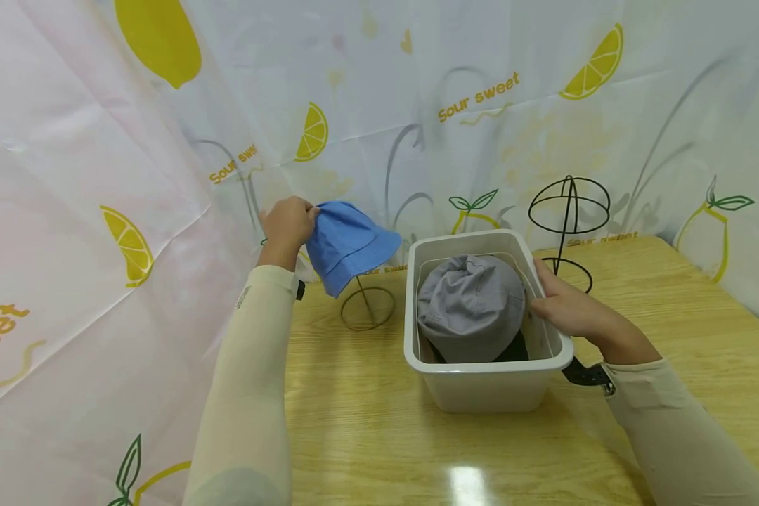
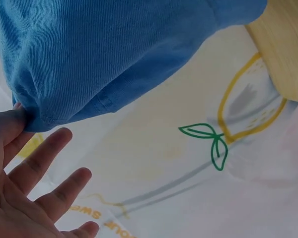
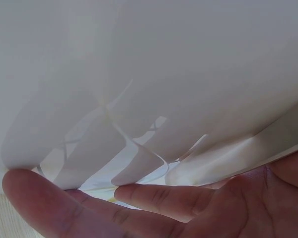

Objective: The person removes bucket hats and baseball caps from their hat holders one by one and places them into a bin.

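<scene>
A blue bucket hat [image 1: 354,239] sits tilted at the top of a wire hat stand [image 1: 365,298], and the hat hides the upper part of that stand. My left hand [image 1: 289,223] pinches the hat's fabric between thumb and forefinger, while the other fingers spread loose in the left wrist view. To the right stands a white plastic bin [image 1: 490,367] holding a crumpled grey bucket hat [image 1: 471,306], with something dark [image 1: 516,349] beneath it. My right hand [image 1: 572,309] grips the bin's right rim. The right wrist view shows its fingers against the bin's outer wall [image 3: 154,54].
A bare black wire hat stand [image 1: 568,211] stands behind the bin at the right. Everything rests on a light wooden table [image 1: 367,436]. A white lemon-print sheet [image 1: 367,91] hangs at the back and along the left side.
</scene>
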`<state>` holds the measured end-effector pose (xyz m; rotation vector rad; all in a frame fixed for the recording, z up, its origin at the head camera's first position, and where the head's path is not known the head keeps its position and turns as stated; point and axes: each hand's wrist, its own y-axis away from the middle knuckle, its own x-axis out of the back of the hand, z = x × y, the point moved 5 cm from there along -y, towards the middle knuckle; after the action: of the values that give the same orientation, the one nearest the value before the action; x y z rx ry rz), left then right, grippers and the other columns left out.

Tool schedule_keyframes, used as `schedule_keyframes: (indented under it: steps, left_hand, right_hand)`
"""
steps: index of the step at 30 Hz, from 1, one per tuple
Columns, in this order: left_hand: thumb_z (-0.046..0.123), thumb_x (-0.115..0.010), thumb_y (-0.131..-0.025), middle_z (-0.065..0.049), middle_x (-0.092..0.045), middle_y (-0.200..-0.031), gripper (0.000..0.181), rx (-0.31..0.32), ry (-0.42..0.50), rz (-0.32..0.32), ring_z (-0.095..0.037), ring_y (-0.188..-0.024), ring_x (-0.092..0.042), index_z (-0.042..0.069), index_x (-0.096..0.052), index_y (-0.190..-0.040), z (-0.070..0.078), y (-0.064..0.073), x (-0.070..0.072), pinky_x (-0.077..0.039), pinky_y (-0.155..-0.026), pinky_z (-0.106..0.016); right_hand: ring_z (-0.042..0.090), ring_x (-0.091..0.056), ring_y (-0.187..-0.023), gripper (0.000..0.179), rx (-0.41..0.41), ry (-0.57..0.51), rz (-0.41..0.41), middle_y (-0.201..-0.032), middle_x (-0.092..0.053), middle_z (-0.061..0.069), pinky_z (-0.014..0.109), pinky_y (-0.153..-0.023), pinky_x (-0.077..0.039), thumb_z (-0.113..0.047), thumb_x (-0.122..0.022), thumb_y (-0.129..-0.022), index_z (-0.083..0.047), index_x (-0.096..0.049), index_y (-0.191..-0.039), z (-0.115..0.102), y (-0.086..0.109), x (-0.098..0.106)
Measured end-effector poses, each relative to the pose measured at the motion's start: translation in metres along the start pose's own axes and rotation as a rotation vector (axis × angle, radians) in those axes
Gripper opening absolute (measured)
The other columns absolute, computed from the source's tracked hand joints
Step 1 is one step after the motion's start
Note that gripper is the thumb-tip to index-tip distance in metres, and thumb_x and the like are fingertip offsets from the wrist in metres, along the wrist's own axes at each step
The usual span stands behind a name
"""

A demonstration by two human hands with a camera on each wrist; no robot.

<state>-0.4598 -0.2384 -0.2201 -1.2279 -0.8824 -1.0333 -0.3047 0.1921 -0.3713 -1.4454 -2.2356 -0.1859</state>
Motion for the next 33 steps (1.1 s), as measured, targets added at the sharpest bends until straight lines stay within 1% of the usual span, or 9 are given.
schedule_keyframes:
  steps: [4, 7, 9, 13, 16, 22, 26, 29, 33]
  left_hand:
    - [0.039, -0.049, -0.109, -0.014, -0.073, -0.126, 0.039, 0.002, 0.037, 0.004, -0.042, -0.127, -0.059, 0.016, -0.079, -0.120, -0.009, 0.001, -0.003, -0.016, -0.118, -0.074]
    - [0.040, -0.049, -0.109, -0.012, -0.071, -0.133, 0.039, 0.003, 0.065, 0.020, -0.042, -0.131, -0.057, 0.018, -0.077, -0.126, -0.016, 0.002, -0.006, -0.015, -0.118, -0.074]
    - [0.042, -0.049, -0.109, -0.011, -0.068, -0.138, 0.041, 0.006, 0.093, 0.036, -0.041, -0.135, -0.054, 0.019, -0.074, -0.130, -0.021, 0.003, -0.007, -0.017, -0.118, -0.072]
    - [0.044, -0.047, -0.109, -0.011, -0.064, -0.145, 0.044, 0.018, 0.166, 0.101, -0.041, -0.139, -0.051, 0.019, -0.071, -0.136, -0.028, 0.003, -0.006, -0.026, -0.115, -0.067]
    - [0.045, -0.047, -0.109, -0.010, -0.064, -0.144, 0.044, 0.024, 0.208, 0.162, -0.041, -0.138, -0.052, 0.020, -0.070, -0.136, -0.031, 0.002, -0.003, -0.031, -0.112, -0.066]
    - [0.044, -0.049, -0.108, -0.011, -0.068, -0.139, 0.043, 0.027, 0.233, 0.282, -0.037, -0.131, -0.059, 0.019, -0.074, -0.132, -0.029, 0.000, 0.010, -0.033, -0.108, -0.063]
    - [0.039, -0.053, -0.107, -0.013, -0.070, -0.134, 0.039, 0.021, 0.246, 0.361, -0.036, -0.127, -0.062, 0.015, -0.076, -0.126, -0.024, 0.004, 0.022, -0.033, -0.107, -0.062]
    - [0.037, -0.054, -0.107, -0.014, -0.071, -0.132, 0.037, 0.026, 0.244, 0.394, -0.037, -0.126, -0.063, 0.013, -0.078, -0.123, -0.021, 0.006, 0.030, -0.034, -0.107, -0.061]
    - [0.037, -0.056, -0.106, -0.013, -0.072, -0.130, 0.036, 0.026, 0.242, 0.407, -0.039, -0.124, -0.063, 0.013, -0.078, -0.122, -0.018, 0.008, 0.039, -0.035, -0.107, -0.061]
  right_hand:
    - [0.065, -0.019, -0.142, 0.093, -0.004, -0.004, 0.001, -0.169, 0.008, 0.029, 0.066, -0.078, -0.056, 0.006, -0.041, -0.095, -0.013, 0.018, -0.165, 0.000, 0.000, 0.000]
    - [0.065, -0.019, -0.142, 0.093, -0.006, -0.007, 0.000, -0.169, 0.008, 0.029, 0.067, -0.079, -0.055, 0.006, -0.041, -0.096, -0.013, 0.018, -0.165, 0.000, 0.000, 0.000]
    - [0.065, -0.019, -0.142, 0.092, -0.003, -0.007, 0.000, -0.169, 0.008, 0.030, 0.068, -0.080, -0.055, 0.006, -0.041, -0.096, -0.013, 0.018, -0.165, 0.000, 0.000, -0.001]
    - [0.065, -0.019, -0.142, 0.092, 0.006, 0.000, 0.002, -0.169, 0.007, 0.031, 0.069, -0.080, -0.055, 0.007, -0.041, -0.096, -0.011, 0.017, -0.165, -0.001, 0.000, 0.000]
    - [0.065, -0.019, -0.142, 0.092, 0.007, 0.003, 0.004, -0.168, 0.007, 0.031, 0.068, -0.080, -0.055, 0.007, -0.041, -0.095, -0.010, 0.017, -0.165, -0.001, 0.000, 0.000]
    - [0.065, -0.021, -0.141, 0.092, 0.004, -0.011, -0.002, -0.168, 0.007, 0.031, 0.064, -0.078, -0.056, 0.007, -0.040, -0.096, -0.012, 0.017, -0.165, 0.000, 0.000, 0.000]
    - [0.066, -0.022, -0.140, 0.091, 0.005, -0.010, 0.001, -0.168, 0.005, 0.032, 0.065, -0.078, -0.056, 0.007, -0.040, -0.096, -0.011, 0.016, -0.165, 0.001, 0.000, 0.000]
    - [0.066, -0.022, -0.140, 0.091, 0.000, -0.010, 0.003, -0.168, 0.004, 0.032, 0.066, -0.078, -0.056, 0.007, -0.041, -0.096, -0.010, 0.016, -0.165, 0.001, 0.000, 0.000]
    - [0.066, -0.024, -0.139, 0.090, -0.007, -0.007, 0.003, -0.167, 0.003, 0.033, 0.064, -0.078, -0.057, 0.006, -0.041, -0.096, -0.010, 0.016, -0.165, 0.000, 0.000, 0.001]
